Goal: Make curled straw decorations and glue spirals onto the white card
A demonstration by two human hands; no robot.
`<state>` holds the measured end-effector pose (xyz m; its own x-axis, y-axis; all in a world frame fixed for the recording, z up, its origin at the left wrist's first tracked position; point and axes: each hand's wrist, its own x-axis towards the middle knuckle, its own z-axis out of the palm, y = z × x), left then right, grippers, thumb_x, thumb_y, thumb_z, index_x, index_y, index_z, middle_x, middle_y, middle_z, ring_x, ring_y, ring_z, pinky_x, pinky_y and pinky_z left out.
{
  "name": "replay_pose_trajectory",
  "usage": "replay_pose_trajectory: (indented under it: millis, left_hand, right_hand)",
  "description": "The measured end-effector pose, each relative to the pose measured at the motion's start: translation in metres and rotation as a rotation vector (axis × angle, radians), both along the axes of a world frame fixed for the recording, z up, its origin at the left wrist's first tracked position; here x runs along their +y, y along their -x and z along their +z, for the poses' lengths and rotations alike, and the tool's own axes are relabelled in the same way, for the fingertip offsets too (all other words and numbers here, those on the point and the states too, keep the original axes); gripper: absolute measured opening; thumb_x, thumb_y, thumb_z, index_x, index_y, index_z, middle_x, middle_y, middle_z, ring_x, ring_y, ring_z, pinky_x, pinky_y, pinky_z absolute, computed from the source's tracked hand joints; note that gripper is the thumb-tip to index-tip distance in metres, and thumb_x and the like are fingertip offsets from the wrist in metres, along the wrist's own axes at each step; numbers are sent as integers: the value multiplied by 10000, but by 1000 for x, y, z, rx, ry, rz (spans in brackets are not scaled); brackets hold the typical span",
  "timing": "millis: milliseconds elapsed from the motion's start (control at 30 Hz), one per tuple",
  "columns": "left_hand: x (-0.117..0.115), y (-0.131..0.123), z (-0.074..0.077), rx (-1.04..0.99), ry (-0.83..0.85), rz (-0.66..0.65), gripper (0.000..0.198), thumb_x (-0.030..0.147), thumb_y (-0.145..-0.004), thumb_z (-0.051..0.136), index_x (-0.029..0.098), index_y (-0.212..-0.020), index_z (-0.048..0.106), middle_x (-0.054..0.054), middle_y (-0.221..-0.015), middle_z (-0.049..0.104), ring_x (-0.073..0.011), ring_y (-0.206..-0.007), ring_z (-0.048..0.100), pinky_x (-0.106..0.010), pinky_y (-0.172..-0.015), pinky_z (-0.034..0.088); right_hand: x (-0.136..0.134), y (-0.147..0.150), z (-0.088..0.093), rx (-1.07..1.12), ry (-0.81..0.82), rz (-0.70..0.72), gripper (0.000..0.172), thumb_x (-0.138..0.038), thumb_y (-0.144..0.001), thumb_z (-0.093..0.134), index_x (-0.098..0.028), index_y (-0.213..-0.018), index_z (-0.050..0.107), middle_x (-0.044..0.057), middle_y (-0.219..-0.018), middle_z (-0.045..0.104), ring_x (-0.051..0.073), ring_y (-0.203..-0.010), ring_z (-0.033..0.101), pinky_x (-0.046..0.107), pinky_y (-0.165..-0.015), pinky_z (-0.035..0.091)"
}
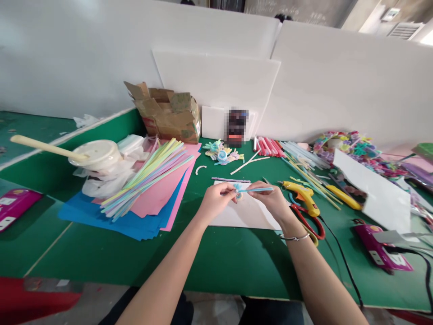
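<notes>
Both closed tight, my left hand (215, 199) is pinching the blue straw's (254, 190) curled end, my right hand (273, 199) its shaft.

light blue straw (254, 190), level, curled left end, over white sheet (248, 215)

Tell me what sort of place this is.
Likely a craft workbench: coloured straws, paper sheets and a glue gun lie on the green table; left hand and right hand pinch a light-blue straw.

A green table (219, 262) lies under the left hand (216, 201). Beyond it, white boards (338, 76) stand as a wall; above and right of it, a bright ceiling vent (404, 29).
</notes>
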<state>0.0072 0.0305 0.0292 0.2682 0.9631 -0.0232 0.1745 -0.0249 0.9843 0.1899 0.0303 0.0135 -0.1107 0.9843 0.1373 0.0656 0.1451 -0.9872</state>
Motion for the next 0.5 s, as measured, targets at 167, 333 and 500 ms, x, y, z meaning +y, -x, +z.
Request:
replay_pose_trajectory:
  millis: [167,333,500]
  left_hand:
    - [1,3,1,-214,243,-31,114,198,-716,594,155,-611,602,3,-592,627,-127,-618,621,-281,-743,490]
    - [1,4,0,-325,362,-53,114,234,-670,652,145,-614,610,7,-577,608,-120,-597,609,-302,-770,493]
    - [1,4,-2,-326,340,-42,132,235,-679,646,150,-588,603,17,-564,583,-114,-609,605,-289,-772,493]
  right_hand:
    - [-3,0,3,-2,-85,4,99,-370,-659,755,-277,-683,730,31,-756,669,197,-749,597,371,-732,483]
    - [-5,1,5,-29,-146,0,99,-392,-669,748,-294,-672,740,40,-783,639,204,-776,580,388,-766,462]
    - [-3,2,1,-116,-271,-96,91,-408,-693,726,-322,-673,751,28,-768,503,192,-760,505,365,-715,408]
